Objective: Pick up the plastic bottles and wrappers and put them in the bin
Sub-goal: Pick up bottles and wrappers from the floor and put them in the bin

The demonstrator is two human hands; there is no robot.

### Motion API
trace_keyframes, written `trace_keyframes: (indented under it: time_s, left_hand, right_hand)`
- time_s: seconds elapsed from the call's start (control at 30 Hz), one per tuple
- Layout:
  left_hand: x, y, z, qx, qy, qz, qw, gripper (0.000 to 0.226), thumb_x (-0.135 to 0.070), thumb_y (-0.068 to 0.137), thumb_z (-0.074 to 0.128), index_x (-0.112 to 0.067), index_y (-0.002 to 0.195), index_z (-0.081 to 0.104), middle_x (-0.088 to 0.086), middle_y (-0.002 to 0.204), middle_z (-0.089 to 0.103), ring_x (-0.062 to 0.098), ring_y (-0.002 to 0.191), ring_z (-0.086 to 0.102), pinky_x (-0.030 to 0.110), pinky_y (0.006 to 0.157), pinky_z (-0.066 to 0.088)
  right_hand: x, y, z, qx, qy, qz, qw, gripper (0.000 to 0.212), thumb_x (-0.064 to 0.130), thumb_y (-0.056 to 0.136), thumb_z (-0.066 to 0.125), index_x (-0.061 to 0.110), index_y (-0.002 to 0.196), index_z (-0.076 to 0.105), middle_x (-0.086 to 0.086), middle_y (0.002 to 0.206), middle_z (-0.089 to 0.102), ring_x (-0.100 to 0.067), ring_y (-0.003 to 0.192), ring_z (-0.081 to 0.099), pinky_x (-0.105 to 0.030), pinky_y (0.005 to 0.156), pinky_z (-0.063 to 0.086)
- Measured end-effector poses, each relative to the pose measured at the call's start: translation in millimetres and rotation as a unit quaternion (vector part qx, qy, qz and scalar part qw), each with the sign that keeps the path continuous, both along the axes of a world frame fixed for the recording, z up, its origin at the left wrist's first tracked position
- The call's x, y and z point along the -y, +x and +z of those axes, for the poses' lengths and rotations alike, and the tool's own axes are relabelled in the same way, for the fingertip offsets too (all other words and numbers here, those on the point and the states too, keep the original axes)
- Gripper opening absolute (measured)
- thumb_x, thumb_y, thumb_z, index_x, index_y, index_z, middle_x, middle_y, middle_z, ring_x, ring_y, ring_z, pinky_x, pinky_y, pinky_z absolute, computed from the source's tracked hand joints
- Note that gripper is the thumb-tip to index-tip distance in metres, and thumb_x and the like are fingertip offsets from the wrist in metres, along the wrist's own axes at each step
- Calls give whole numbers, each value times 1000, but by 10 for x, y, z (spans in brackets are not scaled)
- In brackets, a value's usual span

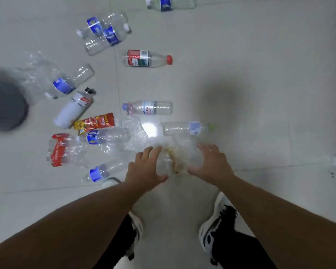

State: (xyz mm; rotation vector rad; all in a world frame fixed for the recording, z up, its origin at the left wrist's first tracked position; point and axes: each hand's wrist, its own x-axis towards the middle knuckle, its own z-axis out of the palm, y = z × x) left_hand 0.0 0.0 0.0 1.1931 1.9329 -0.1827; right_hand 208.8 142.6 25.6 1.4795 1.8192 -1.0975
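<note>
A crumpled clear plastic wrapper with brownish residue (174, 159) lies on the pale tiled floor (241, 74) between both hands; left hand (145, 167) and right hand (211, 165) hover with fingers spread, gripping nothing; the red snack wrapper (95, 123) bears unreadable print; roughly twelve bottles scattered; dark grey bin (6, 107) sits far left.

Both arms reach down over the pale tiled floor (241, 65), left hand (145, 167) and right hand (213, 166) spread wide, fingers straight, either side of a crumpled clear wrapper (175, 160) with something brownish in it, possibly food, too blurred to tell. Bottles lie scattered beyond: a red-capped bottle (147, 58), a white bottle (74, 108), a red snack packet (95, 123). The dark bin (6, 109) sits far left
</note>
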Motion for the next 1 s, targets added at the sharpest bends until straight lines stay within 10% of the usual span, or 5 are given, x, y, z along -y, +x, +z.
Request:
trace_keyframes:
  time_s: [0.23,0.4,1.0]
  left_hand:
    - [327,477,-1417,-81,27,-73,994,95,-43,86,76,-36,167,26,3,167,37,36,146,43,51,105,50]
    - [528,482,-1505,-83,37,-56,994,63,-18,92,55,-30,153,47,5,149,51,33,121,56,43,83,53]
    - [679,-1000,1457,-113,107,110,982,51,-21,94,62,-22,144,55,6,135,56,31,108,61,45,81,53]
  right_hand:
    - [283,272,-1597,-20,126,154,980,99,62,74,75,46,162,30,0,169,29,-35,150,36,-54,113,47]
    - [567,387,-1859,-54,206,95,972,23,21,92,70,17,114,70,-11,122,57,-38,105,55,-47,78,56]
    - [206,-566,1216,-47,176,26,983,64,27,91,67,29,150,41,-6,121,55,-29,110,56,-49,87,57]
